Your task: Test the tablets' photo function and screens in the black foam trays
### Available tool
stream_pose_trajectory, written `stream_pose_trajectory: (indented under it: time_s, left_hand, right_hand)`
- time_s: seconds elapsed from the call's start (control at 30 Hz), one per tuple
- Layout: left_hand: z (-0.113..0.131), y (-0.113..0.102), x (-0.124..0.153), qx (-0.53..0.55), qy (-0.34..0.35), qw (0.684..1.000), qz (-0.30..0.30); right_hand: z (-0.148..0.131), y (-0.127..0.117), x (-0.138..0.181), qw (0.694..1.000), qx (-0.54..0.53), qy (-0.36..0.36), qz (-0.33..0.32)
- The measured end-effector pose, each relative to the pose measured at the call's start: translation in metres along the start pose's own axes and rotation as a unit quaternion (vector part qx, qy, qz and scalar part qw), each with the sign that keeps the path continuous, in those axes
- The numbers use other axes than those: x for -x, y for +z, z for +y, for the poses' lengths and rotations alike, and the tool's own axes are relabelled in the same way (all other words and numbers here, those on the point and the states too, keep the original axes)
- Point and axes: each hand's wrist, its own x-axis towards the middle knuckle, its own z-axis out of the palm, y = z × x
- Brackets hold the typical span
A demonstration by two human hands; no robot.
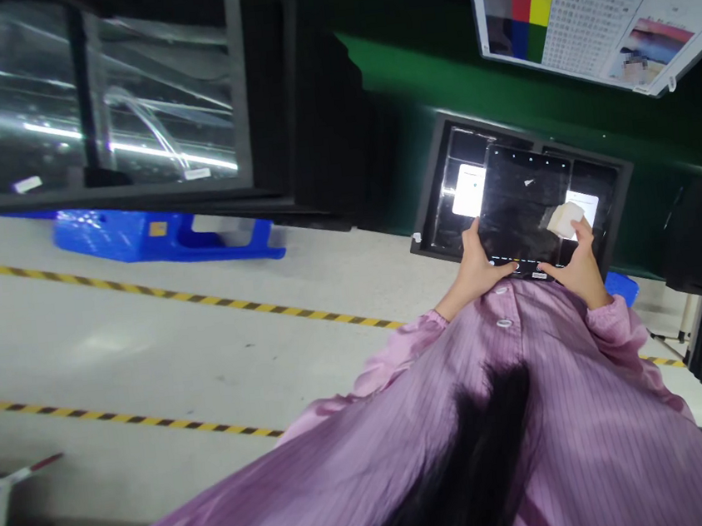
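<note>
In front of my waist is a dark-screened tablet (516, 195), with a row of small lit icons along its near edge. My left hand (480, 268) grips its left near corner, thumb over the screen edge. At the right near corner, my right hand (581, 268) has its thumb on the edge, while its fingers keep a folded white cloth (566, 220) against the screen's right side. Beneath the tablet lies a black framed tray (428, 196). White lit panels (469, 190) show on dark glossy surfaces in it, either side of the tablet.
A monitor (588, 12) with colour blocks and text stands beyond the green bench surface (392, 58). Black-framed glass equipment (271, 96) is at the left. A blue plastic stool (135, 235) sits on the floor, near yellow-black tape lines (204, 299).
</note>
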Motion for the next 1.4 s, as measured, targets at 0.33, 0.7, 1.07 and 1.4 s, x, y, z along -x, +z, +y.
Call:
stream_pose_trajectory:
  time_s: [0.33, 0.7, 1.07, 1.4]
  left_hand:
    - [-0.016, -0.001, -0.008, -0.005, 0.013, 1.000, 0.024]
    - [0.006, 0.001, -0.003, 0.011, -0.002, 1.000, -0.003]
    - [0.009, -0.001, 0.000, 0.010, -0.006, 0.999, -0.034]
    - [0.002, -0.025, -0.003, -0.021, 0.005, 0.995, -0.102]
  right_hand:
    - [-0.015, -0.005, -0.011, 0.997, 0.043, 0.038, -0.050]
    - [0.003, -0.004, -0.003, 1.000, 0.003, -0.007, 0.002]
    - [0.000, -0.006, -0.003, 0.999, -0.001, -0.022, 0.035]
    - [-0.009, -0.025, -0.023, 0.993, 0.035, -0.078, 0.080]
